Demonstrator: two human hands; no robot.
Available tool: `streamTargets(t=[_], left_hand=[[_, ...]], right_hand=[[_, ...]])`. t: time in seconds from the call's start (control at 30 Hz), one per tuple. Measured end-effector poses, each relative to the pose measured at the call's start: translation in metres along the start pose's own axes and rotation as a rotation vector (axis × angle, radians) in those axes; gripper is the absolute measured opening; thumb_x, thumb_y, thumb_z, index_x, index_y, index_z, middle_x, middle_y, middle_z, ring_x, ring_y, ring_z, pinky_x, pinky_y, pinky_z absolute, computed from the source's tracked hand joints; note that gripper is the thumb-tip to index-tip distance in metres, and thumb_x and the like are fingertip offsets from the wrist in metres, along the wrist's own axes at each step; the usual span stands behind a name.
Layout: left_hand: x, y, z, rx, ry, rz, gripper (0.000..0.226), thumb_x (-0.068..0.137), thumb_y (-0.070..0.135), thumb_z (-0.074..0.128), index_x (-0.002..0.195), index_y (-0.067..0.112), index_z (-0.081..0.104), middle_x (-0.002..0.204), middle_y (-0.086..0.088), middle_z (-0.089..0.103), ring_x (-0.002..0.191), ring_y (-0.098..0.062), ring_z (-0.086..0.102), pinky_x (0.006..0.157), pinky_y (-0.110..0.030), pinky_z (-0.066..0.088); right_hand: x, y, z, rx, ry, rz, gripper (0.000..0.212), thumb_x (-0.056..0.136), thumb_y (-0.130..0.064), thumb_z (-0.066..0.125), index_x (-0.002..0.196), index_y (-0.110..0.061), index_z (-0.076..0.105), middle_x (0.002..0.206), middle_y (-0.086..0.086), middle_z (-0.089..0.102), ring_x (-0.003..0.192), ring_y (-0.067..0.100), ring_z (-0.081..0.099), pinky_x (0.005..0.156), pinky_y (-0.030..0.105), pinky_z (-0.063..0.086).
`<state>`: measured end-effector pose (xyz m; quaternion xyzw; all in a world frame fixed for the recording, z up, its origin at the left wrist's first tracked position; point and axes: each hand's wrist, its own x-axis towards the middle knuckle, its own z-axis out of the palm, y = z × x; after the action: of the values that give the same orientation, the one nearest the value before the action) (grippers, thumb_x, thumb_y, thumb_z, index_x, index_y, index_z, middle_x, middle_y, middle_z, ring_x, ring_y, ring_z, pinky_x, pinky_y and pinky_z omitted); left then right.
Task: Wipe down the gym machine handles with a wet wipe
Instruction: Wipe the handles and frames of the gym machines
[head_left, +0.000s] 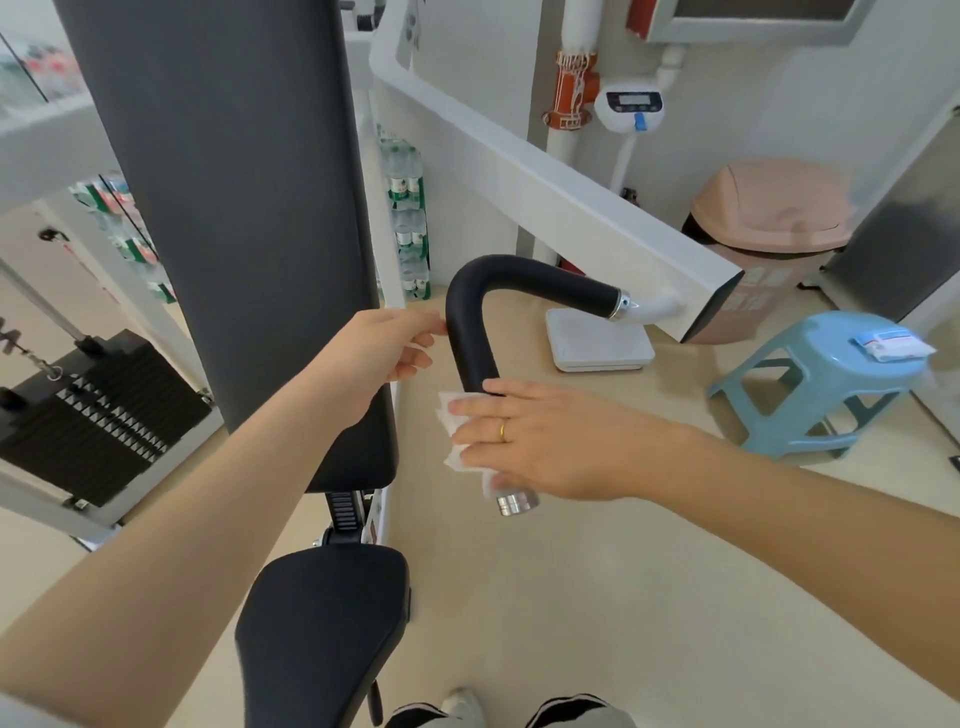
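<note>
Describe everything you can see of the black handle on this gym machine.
The black handle is a bent tube in matte, foam-like grip, running from a chrome collar at the white machine arm, curving, then dropping to a chrome end cap. The right hand wraps a white wet wipe around its lower section; the left hand touches the bend.

Small gym around me: weight stack, padded backrest, seat, scale, stacked bottled water.

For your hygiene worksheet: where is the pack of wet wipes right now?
In the head view the pack of wet wipes lies far right, on the seat of the blue plastic stool, in front of the pink bin.
</note>
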<state>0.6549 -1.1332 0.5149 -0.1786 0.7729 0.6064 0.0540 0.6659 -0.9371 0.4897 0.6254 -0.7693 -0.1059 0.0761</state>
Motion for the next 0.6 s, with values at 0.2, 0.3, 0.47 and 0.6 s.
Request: streamTargets(t=[0.2,0.3,0.47,0.6], left_hand=[[0.013,-0.003,-0.007,-0.106,-0.019,0.044,0.021,0.088,0.026,0.057,0.101,0.013,0.068,0.084,-0.003,0.057,0.066,-0.014,0.055,0.071,-0.028,0.048],[0.014,-0.007,-0.008,-0.128,-0.023,0.028,0.018,0.088,0.022,0.057,0.094,0.013,0.071,0.083,-0.002,0.056,0.065,-0.014,0.054,0.068,-0.026,0.046],[0.017,-0.003,-0.009,-0.152,-0.045,0.036,0.02,0.091,0.022,0.053,0.103,0.011,0.065,0.082,-0.001,0.057,0.062,-0.013,0.054,0.065,-0.024,0.045],[0.012,0.009,-0.004,-0.086,-0.07,0.113,0.029,0.092,0.033,0.052,0.12,0.024,0.052,0.09,0.004,0.064,0.074,-0.011,0.061,0.073,-0.025,0.047]], right_hand=[[0.024,0.023,-0.007,-0.075,-0.012,0.139,0.047,0.094,-0.039,0.027,0.118,-0.016,0.06,0.13,0.003,0.057,0.137,0.023,0.033,0.113,0.035,0.008],[0.016,0.007,-0.001,-0.07,-0.035,-0.055,0.039,0.096,-0.038,0.032,0.106,-0.02,0.065,0.114,-0.002,0.065,0.131,0.022,0.043,0.114,0.037,0.011],[0.039,0.067,-0.014,-0.008,0.041,0.219,0.052,0.096,-0.043,0.022,0.144,-0.022,0.027,0.151,0.001,0.031,0.143,0.018,0.014,0.112,0.032,-0.006],[0.046,0.102,-0.015,0.281,0.052,0.584,0.04,0.099,-0.037,0.031,0.133,-0.019,0.038,0.138,0.005,0.046,0.13,0.026,0.038,0.103,0.038,0.03]])
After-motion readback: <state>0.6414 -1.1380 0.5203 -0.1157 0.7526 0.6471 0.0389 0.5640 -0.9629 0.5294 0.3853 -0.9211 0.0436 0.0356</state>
